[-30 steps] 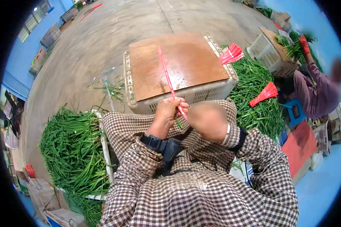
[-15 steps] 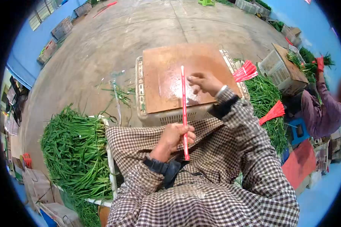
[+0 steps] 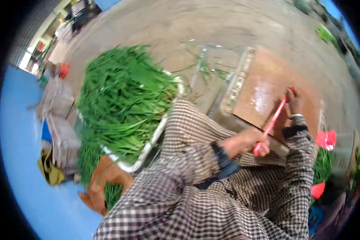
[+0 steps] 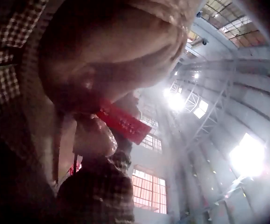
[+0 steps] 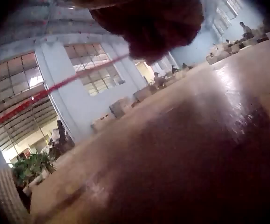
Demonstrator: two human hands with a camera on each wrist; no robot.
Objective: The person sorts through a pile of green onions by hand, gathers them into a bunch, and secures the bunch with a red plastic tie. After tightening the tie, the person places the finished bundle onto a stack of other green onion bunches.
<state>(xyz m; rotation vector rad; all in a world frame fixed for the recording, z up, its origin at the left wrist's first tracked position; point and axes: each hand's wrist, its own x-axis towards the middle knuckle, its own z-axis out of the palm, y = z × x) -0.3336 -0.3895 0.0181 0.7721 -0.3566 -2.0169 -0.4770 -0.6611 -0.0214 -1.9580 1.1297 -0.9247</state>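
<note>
A narrow red plastic strip runs slantwise between my two hands in the head view. My left hand grips its near end, low over my checked lap. At the far end, my right hand pinches the strip above the brown board. The left wrist view shows a flat, printed end of the red strip sticking out of the left hand. In the right wrist view the strip stretches in a line up to the dark right hand.
A white crate heaped with long green leafy stalks stands at my left. The board lies on another pale crate. Bundled red strips and more greens are on the right. Loose stalks litter the floor.
The head view has swung left, bringing the crate of greens closer to the middle. My right hand, apart from the strip half a second ago, now pinches its far end; the left keeps its grip.
</note>
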